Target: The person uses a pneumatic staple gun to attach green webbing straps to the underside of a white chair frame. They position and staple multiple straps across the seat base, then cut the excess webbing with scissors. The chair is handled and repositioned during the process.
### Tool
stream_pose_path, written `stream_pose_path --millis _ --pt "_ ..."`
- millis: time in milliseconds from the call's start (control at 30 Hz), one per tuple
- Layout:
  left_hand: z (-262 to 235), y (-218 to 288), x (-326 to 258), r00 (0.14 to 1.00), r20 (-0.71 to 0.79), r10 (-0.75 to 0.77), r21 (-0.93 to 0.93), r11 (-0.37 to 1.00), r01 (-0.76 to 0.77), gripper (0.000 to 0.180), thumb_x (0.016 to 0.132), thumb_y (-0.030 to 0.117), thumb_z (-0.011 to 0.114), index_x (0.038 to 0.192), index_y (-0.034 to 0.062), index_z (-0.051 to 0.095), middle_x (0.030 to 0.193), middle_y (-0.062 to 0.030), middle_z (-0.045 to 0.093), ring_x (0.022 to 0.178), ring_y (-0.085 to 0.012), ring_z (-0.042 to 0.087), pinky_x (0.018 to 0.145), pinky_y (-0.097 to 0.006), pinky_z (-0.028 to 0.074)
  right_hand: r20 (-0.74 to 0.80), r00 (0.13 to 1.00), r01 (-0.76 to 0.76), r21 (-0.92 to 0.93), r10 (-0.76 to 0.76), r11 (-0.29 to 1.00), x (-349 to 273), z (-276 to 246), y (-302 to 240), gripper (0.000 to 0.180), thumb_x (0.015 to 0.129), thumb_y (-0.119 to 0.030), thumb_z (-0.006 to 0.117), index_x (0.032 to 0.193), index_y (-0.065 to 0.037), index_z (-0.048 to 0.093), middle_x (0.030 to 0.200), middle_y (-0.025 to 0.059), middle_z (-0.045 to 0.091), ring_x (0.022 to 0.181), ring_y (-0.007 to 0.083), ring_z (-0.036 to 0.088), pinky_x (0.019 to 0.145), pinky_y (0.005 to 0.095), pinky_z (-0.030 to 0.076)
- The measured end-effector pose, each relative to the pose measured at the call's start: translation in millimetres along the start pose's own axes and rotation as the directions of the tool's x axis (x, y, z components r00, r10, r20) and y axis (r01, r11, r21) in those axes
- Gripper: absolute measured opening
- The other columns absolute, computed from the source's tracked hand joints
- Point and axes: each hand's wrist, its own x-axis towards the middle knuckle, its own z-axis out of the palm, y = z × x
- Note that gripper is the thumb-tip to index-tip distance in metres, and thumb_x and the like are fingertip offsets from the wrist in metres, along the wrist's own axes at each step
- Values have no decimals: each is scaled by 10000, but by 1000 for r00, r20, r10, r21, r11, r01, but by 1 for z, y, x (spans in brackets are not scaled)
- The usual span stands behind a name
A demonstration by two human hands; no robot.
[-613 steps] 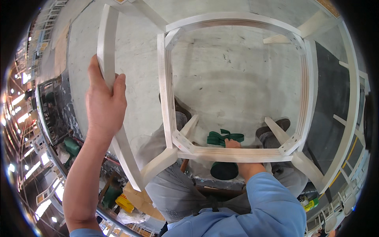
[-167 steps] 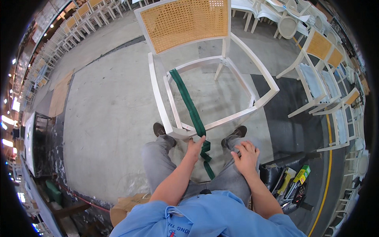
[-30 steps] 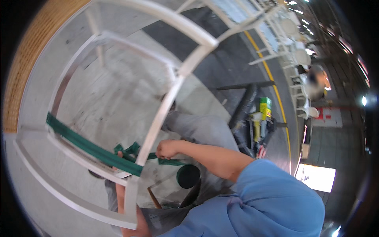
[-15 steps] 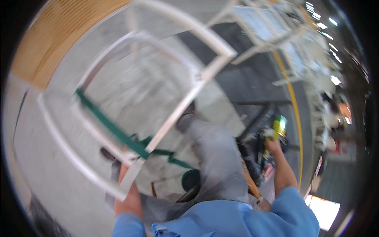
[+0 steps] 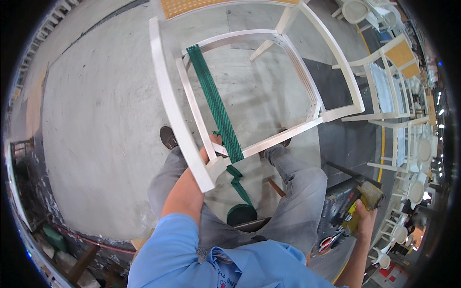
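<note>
A pale wooden chair frame [image 5: 283, 140] with an open seat stands tilted before me. One green webbing strap [image 5: 211, 96] with dark stripes runs across the seat opening, from the far rail to the near rail. My left hand [image 5: 215, 142] reaches under the armrest and closes around the near-left corner of the seat frame, its fingers partly hidden. Loose webbing hangs below that corner to a green roll [image 5: 241, 214] between my legs. Off to the right, my right hand [image 5: 366, 218] is wrapped around a yellow-and-black tool [image 5: 370, 194] whose exact kind is unclear.
Red-handled scissors [image 5: 327, 243] lie by my right knee, near dark tools. More pale chairs [image 5: 391, 91] line the right side beside a yellow floor line. A dark mat [image 5: 331, 91] lies beyond the chair. At lower left are wooden pieces [image 5: 81, 264].
The view has swung, and the chair frame now appears farther right and turned. My right hand, with the yellow tool, appears lower and farther right. My left hand stays at the seat corner.
</note>
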Motion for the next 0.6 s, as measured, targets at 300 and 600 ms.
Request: stream_pose_path --millis 300,600 --pt "12 4 20 996 83 22 -8 1000 -21 173 974 224 729 1047 67 733 890 -82 715 752 -223 711 655 -387 604 672 729 -51 -140 132 989 -33 250 -84 282 971 -168 816 1180 -5 722 927 30 727 749 103 656 687 286 554" --pt "7 -1 25 996 82 19 -30 999 -16 168 966 226 731 1028 70 737 872 -76 711 735 -224 706 648 -392 601 668 722 -9 -251 180 968 -30 312 -57 240 954 -185 815 1057 -8 691 793 7 681 603 81 600 535 276 503"
